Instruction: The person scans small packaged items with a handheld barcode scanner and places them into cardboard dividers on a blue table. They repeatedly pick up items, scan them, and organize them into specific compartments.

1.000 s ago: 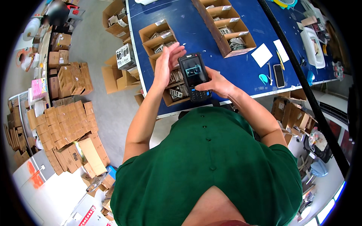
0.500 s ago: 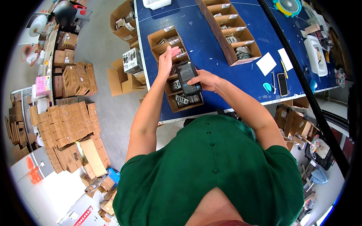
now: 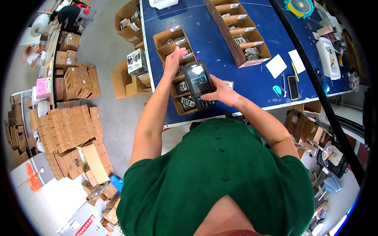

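My right hand (image 3: 223, 93) grips a black handheld scanner terminal (image 3: 198, 84), thumb on its front by the keypad. Its screen is lit and shows a picture. Beyond it, my left hand (image 3: 172, 62) is open, fingers stretched out over a divided cardboard box (image 3: 158, 40); I see nothing held in it. Flat packets fill the box's compartments, and a white remote control (image 3: 188, 102) with dark buttons lies in the nearest one. The scanner and my left hand hide part of the box. A small white piece (image 3: 228, 84) shows just beyond my right wrist; whether I touch it cannot be told.
A longer divided box (image 3: 239, 55) stands farther right on the blue table (image 3: 204, 23). White paper (image 3: 276, 66), a phone (image 3: 293, 87) and a pen lie right. A dark strap (image 3: 303, 49) crosses the view. Cartons (image 3: 75, 126) stack left; a person (image 3: 67, 16) bends at far left.
The scanner has moved slightly right and looks larger, and its screen has lit up. The small white piece now shows beside my right hand. My left hand has barely moved.
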Demonstrator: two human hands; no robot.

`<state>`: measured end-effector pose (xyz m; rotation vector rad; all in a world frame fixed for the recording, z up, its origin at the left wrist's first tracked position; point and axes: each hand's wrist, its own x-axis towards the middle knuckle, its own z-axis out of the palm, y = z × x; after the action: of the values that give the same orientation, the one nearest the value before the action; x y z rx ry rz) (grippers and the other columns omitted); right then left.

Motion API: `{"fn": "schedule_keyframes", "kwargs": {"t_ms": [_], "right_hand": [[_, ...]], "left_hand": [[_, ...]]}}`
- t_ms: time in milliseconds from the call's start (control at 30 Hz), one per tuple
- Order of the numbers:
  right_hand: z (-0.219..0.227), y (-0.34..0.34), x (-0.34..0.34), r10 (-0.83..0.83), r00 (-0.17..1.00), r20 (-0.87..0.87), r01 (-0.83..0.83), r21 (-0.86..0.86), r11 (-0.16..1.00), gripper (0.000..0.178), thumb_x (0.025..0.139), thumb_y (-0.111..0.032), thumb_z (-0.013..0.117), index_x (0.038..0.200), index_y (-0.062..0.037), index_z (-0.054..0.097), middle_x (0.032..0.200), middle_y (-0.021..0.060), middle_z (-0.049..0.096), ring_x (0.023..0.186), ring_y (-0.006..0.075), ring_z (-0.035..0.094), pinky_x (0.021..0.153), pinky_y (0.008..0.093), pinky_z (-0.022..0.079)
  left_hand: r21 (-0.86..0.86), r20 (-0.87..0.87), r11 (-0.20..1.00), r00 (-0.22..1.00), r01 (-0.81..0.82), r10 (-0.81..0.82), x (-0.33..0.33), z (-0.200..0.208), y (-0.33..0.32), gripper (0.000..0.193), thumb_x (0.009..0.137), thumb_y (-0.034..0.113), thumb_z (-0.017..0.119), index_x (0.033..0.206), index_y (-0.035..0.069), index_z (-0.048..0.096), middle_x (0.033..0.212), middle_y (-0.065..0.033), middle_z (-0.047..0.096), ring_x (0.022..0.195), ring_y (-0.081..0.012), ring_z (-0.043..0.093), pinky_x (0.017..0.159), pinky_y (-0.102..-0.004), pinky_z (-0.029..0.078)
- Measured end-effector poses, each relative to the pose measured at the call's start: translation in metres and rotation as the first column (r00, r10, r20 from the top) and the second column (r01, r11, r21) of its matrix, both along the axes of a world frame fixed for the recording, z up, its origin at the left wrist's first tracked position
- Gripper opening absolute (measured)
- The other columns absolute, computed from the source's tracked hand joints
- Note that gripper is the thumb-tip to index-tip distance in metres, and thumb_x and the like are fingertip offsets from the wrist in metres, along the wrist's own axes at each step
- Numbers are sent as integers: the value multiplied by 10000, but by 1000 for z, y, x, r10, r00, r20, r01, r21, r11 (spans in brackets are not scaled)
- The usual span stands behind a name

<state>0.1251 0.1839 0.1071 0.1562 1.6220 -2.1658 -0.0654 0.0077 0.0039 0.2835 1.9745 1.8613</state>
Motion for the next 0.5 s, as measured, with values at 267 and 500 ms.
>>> {"fn": "schedule_keyframes", "kwargs": {"t_ms": [267, 500], "right_hand": [[22, 4, 10, 2, 996, -86, -2, 2, 1000, 755, 759, -12, 783, 1408, 12, 398, 1262, 108, 590, 1168, 156, 536, 1045, 311, 417], [11, 12, 9, -34, 999, -13, 33, -63, 997, 746, 759, -25, 789, 1395, 24, 404, 1239, 120, 591, 1148, 174, 543, 1041, 314, 405]], "left_hand": [[-35, -10, 999, 1000, -2, 2, -1, 1, 0, 636, 1057, 475, 369, 1271, -82, 588, 1199, -201, 670, 1161, -233, 625, 1055, -337, 431], [335, 211, 939, 964, 84, -161, 47, 78, 17, 733, 1037, 573, 269, 1399, -34, 462, 1317, -187, 600, 1260, -283, 558, 1080, -407, 425]]}}
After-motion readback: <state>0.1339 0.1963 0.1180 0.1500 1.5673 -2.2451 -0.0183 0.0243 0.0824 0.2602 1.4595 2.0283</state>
